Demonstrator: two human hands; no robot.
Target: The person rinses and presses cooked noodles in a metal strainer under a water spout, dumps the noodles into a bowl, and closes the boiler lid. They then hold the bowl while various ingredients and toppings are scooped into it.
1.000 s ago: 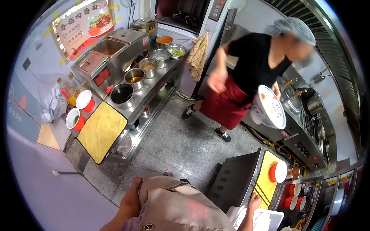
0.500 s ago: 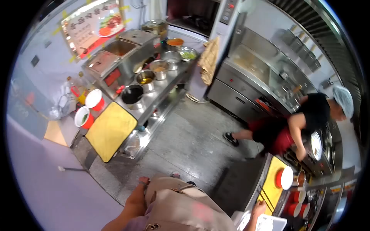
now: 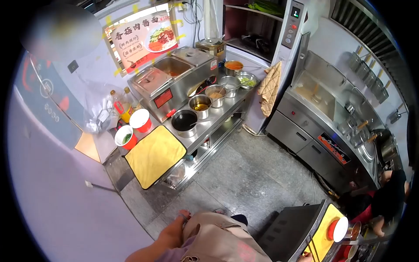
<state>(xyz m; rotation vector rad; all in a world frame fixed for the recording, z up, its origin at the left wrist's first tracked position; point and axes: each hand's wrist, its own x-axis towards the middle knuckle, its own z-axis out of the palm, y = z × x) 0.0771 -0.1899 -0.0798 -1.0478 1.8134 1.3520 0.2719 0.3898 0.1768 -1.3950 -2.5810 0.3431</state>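
At the bottom right, my right hand (image 3: 305, 257) is closed on a pair of dark chopsticks (image 3: 311, 243); the frame's lower edge cuts off most of the hand. The chopsticks lie over a yellow mat (image 3: 324, 231) on the right-hand counter. Just beyond them a red bowl with a white inside (image 3: 338, 229) stands on that mat. My left hand (image 3: 185, 214) hangs low beside my beige apron (image 3: 222, 236), above the floor. Its fingers look loose and small, with nothing visible in them.
On the left counter are a yellow mat (image 3: 155, 155), two red-and-white bowls (image 3: 140, 118), oil bottles (image 3: 124, 111), a pot of dark liquid (image 3: 184, 120) and several other pots. A co-worker (image 3: 386, 196) bends at the far right. Grey floor (image 3: 227, 174) lies between the counters.
My view has turned, so the counters sit lower and further right. The co-worker is now nearer the right edge. My right hand still holds the chopsticks but is more cut off.
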